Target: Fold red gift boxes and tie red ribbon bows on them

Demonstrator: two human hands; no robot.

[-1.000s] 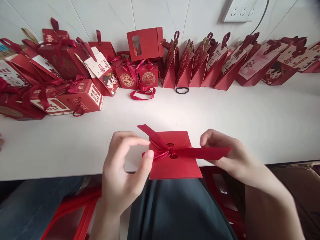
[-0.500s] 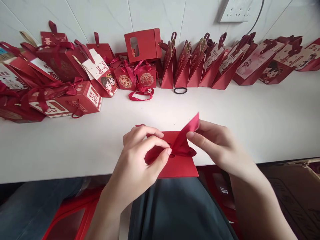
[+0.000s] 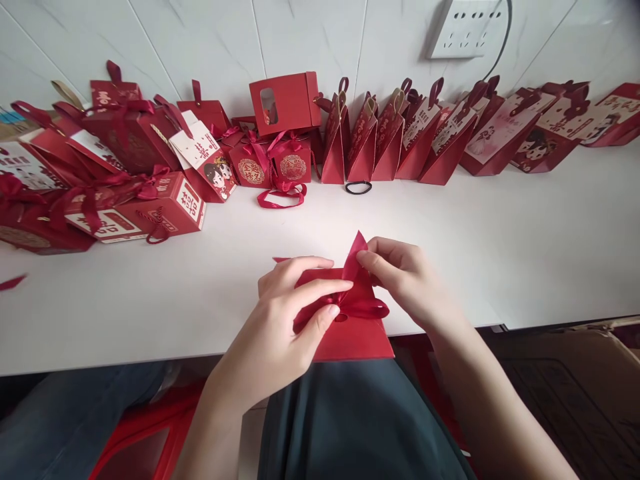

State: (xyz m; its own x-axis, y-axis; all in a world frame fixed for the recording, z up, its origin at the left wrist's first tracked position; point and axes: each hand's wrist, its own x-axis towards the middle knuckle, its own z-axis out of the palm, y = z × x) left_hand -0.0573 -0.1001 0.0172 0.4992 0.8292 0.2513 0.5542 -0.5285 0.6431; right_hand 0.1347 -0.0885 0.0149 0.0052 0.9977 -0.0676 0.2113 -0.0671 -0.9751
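Note:
A red gift box lies at the table's front edge, with a dark red satin ribbon tied in a bow over its top. My left hand rests over the left part of the bow, its thumb and fingers closed around the ribbon by the knot. Part of the box and the left loop are hidden under this hand. With thumb and forefinger my right hand pinches one ribbon tail, whose pointed end sticks up above the fingers. A loop of the bow lies to the right of the knot.
Red gift boxes with ribbon handles line the tiled wall, and more boxes crowd the left. A black hair tie lies before them. At far left is a ribbon scrap. A cardboard box stands below the table's right side.
My right hand has moved left, bringing the pinched ribbon tail closer to the knot and more upright. My left thumb and forefinger have spread slightly apart at the knot.

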